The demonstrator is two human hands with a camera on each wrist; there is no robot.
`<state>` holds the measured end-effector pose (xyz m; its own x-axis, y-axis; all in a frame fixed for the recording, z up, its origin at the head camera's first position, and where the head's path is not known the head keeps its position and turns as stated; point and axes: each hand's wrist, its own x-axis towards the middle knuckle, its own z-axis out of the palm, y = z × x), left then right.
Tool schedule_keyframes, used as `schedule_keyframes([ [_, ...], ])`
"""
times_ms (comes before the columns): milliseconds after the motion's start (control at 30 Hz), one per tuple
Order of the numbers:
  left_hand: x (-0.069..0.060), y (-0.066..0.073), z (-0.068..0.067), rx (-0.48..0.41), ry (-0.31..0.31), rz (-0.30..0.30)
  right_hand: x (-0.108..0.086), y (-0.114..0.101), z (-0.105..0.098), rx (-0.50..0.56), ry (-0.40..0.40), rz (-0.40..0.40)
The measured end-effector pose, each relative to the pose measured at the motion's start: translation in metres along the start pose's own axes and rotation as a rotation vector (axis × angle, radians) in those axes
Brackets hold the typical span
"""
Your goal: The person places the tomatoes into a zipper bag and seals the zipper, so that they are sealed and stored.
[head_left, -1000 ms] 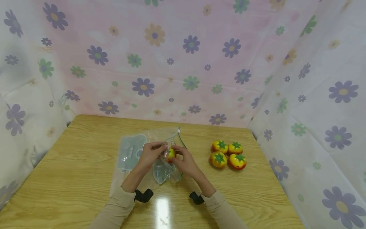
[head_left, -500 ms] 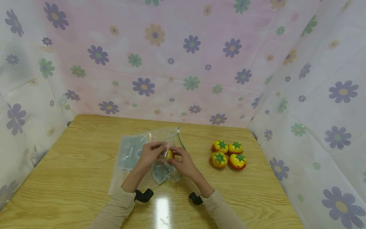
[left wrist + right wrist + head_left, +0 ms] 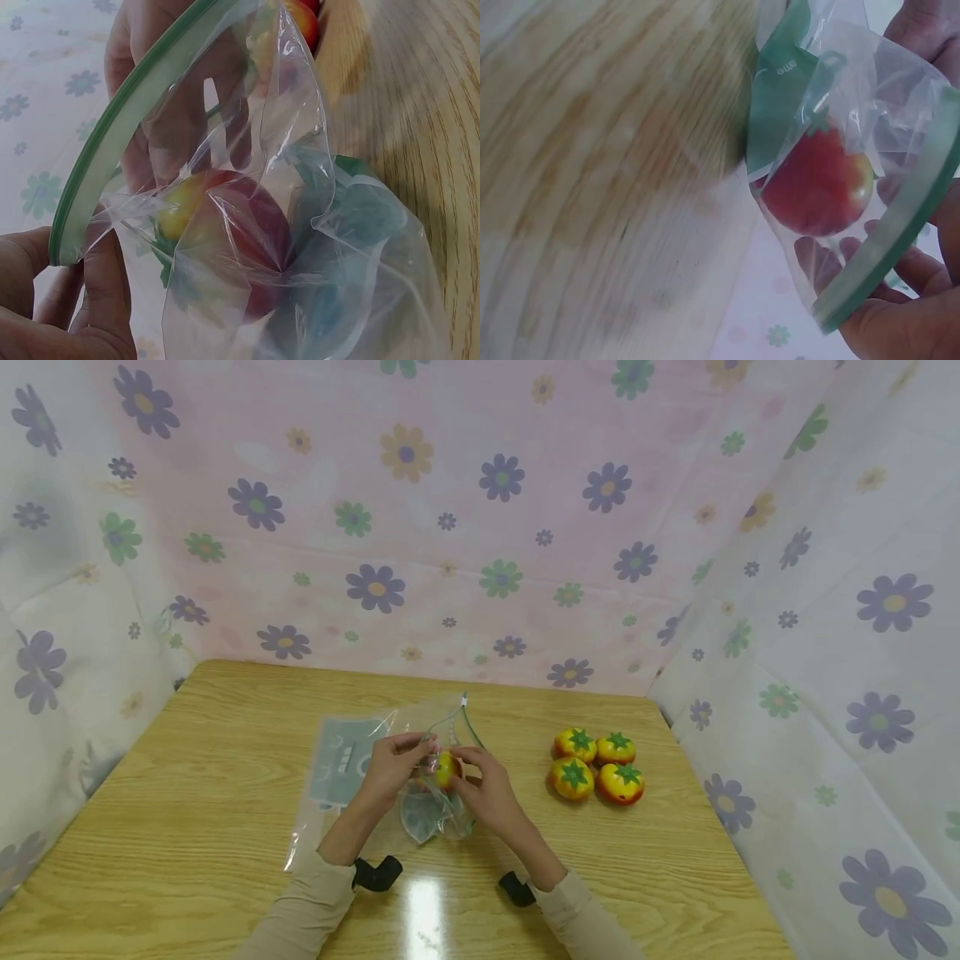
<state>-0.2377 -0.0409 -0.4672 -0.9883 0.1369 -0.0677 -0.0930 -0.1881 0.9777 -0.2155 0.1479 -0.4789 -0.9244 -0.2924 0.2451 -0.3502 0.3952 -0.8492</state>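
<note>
Pinching bag with left hand, right hand, hold unclear, fruit now less hidden

Left hand pinching, right hand perhaps gripping

On the table, the bag (one fruit inside it) is left of four grouped fruits.
</note>
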Motion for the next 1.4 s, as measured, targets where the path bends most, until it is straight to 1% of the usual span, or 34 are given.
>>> schedule_keyframes([
  [133,0.000,0.000,0.000,-0.012,0.006,-0.012,-0.004,-0.002,-0.003,0.001,0.057,-0.019],
  [333,0.001,-0.002,-0.001,-0.009,0.011,-0.007,-0.006,0.000,-0.007,0.100,0.177,-0.095],
  [400,0.002,-0.002,-0.002,-0.005,0.014,-0.005,-0.007,0.002,-0.009,0.122,0.216,-0.108],
  [500,0.002,-0.003,-0.003,0.001,0.018,-0.003,-0.010,0.007,-0.013,0.130,0.257,-0.111],
  [633,0.001,-0.002,-0.004,0.007,0.020,-0.002,-0.012,0.011,-0.024,0.141,0.281,-0.096],
  [733,0.001,-0.003,-0.005,0.010,0.017,-0.010,-0.012,0.016,-0.035,0.127,0.303,-0.091],
  [833,0.001,-0.004,-0.006,0.003,0.014,-0.016,-0.010,0.023,-0.047,0.103,0.326,-0.110],
  [967,0.001,-0.004,-0.007,-0.015,0.008,-0.015,-0.011,0.031,-0.062,0.042,0.347,-0.119],
  [1033,0.000,-0.004,-0.007,-0.018,0.005,-0.014,-0.012,0.034,-0.069,-0.027,0.352,-0.117],
  [1167,-0.001,-0.003,-0.008,-0.009,0.000,-0.011,-0.014,0.042,-0.082,-0.231,0.364,-0.134],
  [1233,-0.002,-0.003,-0.009,-0.003,0.000,-0.007,-0.015,0.045,-0.089,-0.306,0.374,-0.142],
  [1333,-0.003,-0.003,-0.010,0.000,0.003,-0.007,-0.018,0.046,-0.097,-0.344,0.383,-0.127],
  [1400,-0.003,-0.003,-0.010,-0.008,0.004,-0.011,-0.020,0.048,-0.102,-0.332,0.385,-0.098],
])
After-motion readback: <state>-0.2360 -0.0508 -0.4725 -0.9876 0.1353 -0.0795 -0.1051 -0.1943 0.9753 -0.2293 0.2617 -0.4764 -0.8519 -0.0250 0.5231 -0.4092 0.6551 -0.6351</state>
